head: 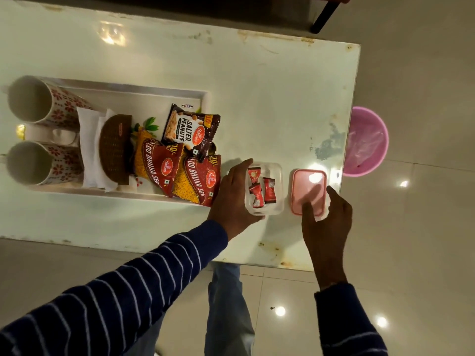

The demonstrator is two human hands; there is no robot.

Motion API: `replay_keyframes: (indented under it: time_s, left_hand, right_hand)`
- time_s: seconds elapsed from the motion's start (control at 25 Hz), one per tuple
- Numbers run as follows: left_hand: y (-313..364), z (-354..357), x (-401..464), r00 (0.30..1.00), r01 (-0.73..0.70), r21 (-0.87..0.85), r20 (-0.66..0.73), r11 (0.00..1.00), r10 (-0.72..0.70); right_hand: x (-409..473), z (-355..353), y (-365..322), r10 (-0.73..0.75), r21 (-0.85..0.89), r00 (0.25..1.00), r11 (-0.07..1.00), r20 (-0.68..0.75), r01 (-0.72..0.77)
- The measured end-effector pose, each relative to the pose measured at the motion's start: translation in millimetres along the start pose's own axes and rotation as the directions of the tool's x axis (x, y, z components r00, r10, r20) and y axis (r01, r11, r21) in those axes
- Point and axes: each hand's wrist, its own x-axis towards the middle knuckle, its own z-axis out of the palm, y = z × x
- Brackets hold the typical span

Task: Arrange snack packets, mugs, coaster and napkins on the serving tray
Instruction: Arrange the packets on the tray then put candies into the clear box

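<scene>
A white serving tray (159, 95) lies on the table's left half. On it stand two floral mugs (38, 101) (41, 163), white napkins (88, 147) with a brown woven coaster (115, 147) on top, a peanut packet (191, 131) and two red bhujia packets (159, 165) (199, 179). Right of the tray my left hand (232, 199) grips a clear plastic box (276, 190) holding several small red sachets (268, 187). My right hand (327, 219) holds the near edge of the pink lid (308, 185), thumb on top.
The white table (257, 86) ends close to the right of the lid. A pink bucket (370, 140) stands on the tiled floor beyond that edge. A dark furniture leg (325, 15) stands at the top right.
</scene>
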Motion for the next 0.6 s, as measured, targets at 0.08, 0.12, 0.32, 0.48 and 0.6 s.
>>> replay_keyframes:
  time_s: [0.08,0.12,0.32,0.48,0.6]
  left_hand:
    - [-2,4,0,1.000,0.004,-0.013,-0.001,1.000,-0.004]
    - [-3,7,-1,1.000,0.011,-0.023,-0.002,1.000,-0.011]
    - [-7,12,-2,1.000,0.028,-0.051,0.016,0.998,-0.027]
    - [-7,11,-1,1.000,0.025,-0.045,0.019,0.999,-0.024]
    - [-6,10,0,0.999,0.028,-0.039,0.020,0.999,-0.027]
  right_hand:
    - [9,4,10,0.033,-0.150,0.997,0.988,0.066,-0.023]
    - [14,7,13,0.031,-0.181,0.997,0.983,0.064,-0.019]
    - [37,9,4,0.202,0.086,0.972,0.973,0.117,-0.212]
    - [32,10,-3,0.127,0.027,0.990,0.991,0.061,-0.129]
    - [16,23,-11,0.120,-0.013,0.993,0.993,0.011,-0.120]
